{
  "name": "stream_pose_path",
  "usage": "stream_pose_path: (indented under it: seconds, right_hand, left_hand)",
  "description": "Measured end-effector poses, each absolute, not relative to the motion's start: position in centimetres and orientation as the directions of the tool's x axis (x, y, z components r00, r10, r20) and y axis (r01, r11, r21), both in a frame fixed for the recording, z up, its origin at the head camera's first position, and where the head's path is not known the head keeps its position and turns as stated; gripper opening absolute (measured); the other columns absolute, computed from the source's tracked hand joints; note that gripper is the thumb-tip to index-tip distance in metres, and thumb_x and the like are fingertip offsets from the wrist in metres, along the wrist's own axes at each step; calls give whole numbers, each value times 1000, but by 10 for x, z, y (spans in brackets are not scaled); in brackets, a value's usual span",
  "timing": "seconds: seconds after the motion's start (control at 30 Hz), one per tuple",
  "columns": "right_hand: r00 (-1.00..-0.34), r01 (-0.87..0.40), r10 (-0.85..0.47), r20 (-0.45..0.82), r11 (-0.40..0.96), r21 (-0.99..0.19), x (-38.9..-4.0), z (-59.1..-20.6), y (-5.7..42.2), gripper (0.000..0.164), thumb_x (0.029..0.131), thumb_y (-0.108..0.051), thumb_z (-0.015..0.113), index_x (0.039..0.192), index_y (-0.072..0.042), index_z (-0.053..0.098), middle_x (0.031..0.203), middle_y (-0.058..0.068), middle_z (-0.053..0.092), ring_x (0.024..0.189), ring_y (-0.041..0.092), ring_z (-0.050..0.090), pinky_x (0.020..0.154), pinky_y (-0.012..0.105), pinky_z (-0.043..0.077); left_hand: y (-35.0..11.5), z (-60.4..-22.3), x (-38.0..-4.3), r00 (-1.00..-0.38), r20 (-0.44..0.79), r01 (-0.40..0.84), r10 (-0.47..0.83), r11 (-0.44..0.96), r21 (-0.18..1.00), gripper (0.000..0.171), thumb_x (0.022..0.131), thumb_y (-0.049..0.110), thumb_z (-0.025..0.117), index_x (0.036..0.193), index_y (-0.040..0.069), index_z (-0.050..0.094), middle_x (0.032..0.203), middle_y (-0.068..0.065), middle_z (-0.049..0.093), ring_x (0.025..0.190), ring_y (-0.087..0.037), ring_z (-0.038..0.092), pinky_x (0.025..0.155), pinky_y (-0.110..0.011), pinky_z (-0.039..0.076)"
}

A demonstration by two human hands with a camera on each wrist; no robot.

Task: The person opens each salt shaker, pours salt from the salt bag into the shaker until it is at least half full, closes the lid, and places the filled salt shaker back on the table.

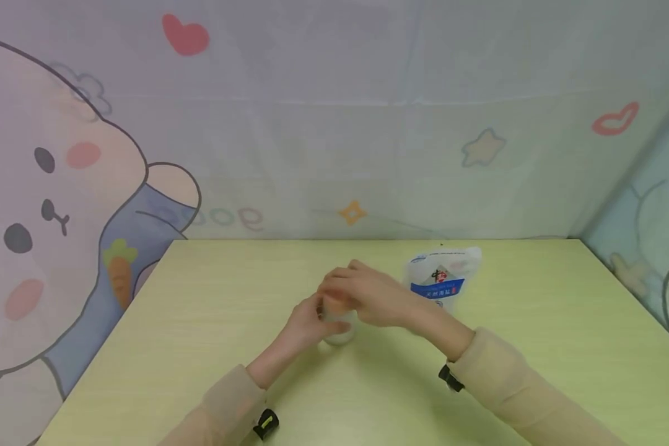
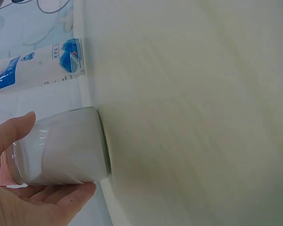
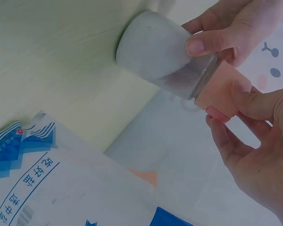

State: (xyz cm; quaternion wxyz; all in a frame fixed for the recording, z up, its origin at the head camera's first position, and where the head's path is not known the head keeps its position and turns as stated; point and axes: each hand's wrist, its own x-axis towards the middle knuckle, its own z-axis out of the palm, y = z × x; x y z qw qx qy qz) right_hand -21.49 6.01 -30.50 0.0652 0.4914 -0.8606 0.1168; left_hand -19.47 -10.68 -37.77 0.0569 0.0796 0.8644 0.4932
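Observation:
A clear jar (image 3: 155, 52) stands upright on the table, mostly filled with something white. Its pinkish-orange lid (image 3: 221, 87) sits on top. My left hand (image 1: 303, 325) grips the jar round its side, thumb on the near face, as the left wrist view shows with the jar (image 2: 66, 146) between thumb and fingers. With thumb and fingers, my right hand (image 1: 370, 294) holds the lid from above. In the right wrist view the right hand (image 3: 259, 136) pinches the lid near a small red tab.
A white and blue salt bag (image 1: 440, 275) stands behind and to the right of the jar on the pale wooden table (image 1: 228, 272). A printed cloth (image 1: 323, 124) hangs along the table's back edge. Dark clips sit by both sleeve cuffs.

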Motion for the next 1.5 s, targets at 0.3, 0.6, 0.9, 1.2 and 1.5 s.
stream_pose_path:
  seconds: [0.3,0.6,0.9,1.2,1.5]
  right_hand:
    - [-483,-876,-846,227,469,-117,-217,-302,55,52,72,13,56,111,-21,61,111,-9,61,92,12,48,85,24,43]
    - [-556,-828,-802,217,558,-59,-215,-306,47,5,86,-20,59,84,-16,57,77,-6,52,67,9,44,60,17,38]
    - [-577,-817,-801,159,571,-81,-215,-304,49,21,83,-26,60,104,-20,60,87,-8,53,66,5,49,58,18,42]
    - [-679,-733,-723,124,676,-73,-212,-300,51,40,86,-53,51,104,-18,58,91,-3,59,58,6,48,53,19,39]
    - [-567,-822,-820,79,557,-119,-214,-291,60,22,87,-5,49,99,-21,56,80,-4,45,52,9,39,49,16,35]
  left_hand:
    - [-110,-375,-192,-982,-5,92,188,506,857,46,73,25,75,113,10,56,111,-7,63,99,-21,58,77,-31,49]
    - [-112,-378,-190,-980,-15,93,199,522,848,46,73,27,74,112,12,56,110,-5,64,96,-18,57,74,-30,48]
    - [-111,-378,-193,-975,-26,95,219,526,845,46,74,28,74,113,11,55,113,-6,63,100,-21,57,76,-32,49]
    - [-106,-374,-194,-966,-6,140,259,539,830,37,74,23,72,106,14,57,97,-3,65,82,-14,57,67,-26,47]
    - [-106,-371,-197,-972,-56,97,228,608,788,55,71,28,76,118,10,52,113,-9,63,99,-23,59,75,-34,50]
